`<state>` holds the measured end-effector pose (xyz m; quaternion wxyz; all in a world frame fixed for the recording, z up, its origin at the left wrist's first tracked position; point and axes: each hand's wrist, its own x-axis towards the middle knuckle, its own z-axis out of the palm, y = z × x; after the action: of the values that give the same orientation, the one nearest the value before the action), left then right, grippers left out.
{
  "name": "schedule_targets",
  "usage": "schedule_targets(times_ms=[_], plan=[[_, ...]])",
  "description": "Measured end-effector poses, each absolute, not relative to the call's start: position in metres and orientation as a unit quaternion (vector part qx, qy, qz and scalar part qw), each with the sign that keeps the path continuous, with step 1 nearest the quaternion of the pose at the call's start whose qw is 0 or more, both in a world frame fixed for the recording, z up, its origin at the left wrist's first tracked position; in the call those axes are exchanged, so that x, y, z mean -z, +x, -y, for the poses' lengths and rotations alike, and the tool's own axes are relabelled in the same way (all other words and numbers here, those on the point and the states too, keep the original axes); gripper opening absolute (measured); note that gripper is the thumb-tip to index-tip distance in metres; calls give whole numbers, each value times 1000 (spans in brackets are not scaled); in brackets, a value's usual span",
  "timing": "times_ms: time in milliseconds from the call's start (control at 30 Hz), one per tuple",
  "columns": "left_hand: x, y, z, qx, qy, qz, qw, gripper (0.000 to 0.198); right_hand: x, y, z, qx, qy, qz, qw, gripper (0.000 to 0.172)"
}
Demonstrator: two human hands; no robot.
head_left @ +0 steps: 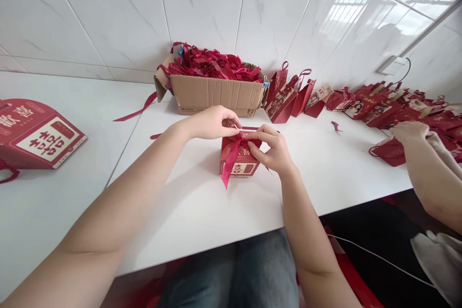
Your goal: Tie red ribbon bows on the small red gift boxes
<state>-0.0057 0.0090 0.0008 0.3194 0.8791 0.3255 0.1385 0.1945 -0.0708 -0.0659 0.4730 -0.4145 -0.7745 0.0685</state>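
A small red gift box (249, 158) with cream panels and printed characters stands on the white table in front of me. A red satin ribbon (230, 163) is looped at its top, and one tail hangs down over the front. My left hand (216, 122) reaches in from the left, thumb and forefinger pinched at the ribbon by the box's top edge. From the right, my right hand (270, 147) pinches the ribbon near the knot, its fingers curled over the box's upper right side. The fingers partly cover the knot.
Behind the box stands an open cardboard carton (216, 94) heaped with red ribbons (216, 62). Several red gift boxes (281, 101) line the wall to the right. A larger-looking red box (43, 134) lies at left. At far right, a co-worker's hands (411, 132) handle another box.
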Motion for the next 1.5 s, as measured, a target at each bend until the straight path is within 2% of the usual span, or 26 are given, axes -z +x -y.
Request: schedule_targets(times_ms=[500,700,900,1067,1500], plan=[[1,-9,-16,-134,890,-320,294,19,65,199,71,-93,-375,807,446,40],[3,-10,-17,-131,894,-323,282,23,64,197,72,-71,-402,795,449,34],[7,-10,-19,-140,913,-323,208,27,61,193,74,-74,-422,790,437,28],[9,-9,-19,-113,902,-339,243,24,62,193,75,-107,-419,789,437,30],[11,-5,-19,-118,903,-334,242,19,65,194,75,-175,-426,771,439,26]])
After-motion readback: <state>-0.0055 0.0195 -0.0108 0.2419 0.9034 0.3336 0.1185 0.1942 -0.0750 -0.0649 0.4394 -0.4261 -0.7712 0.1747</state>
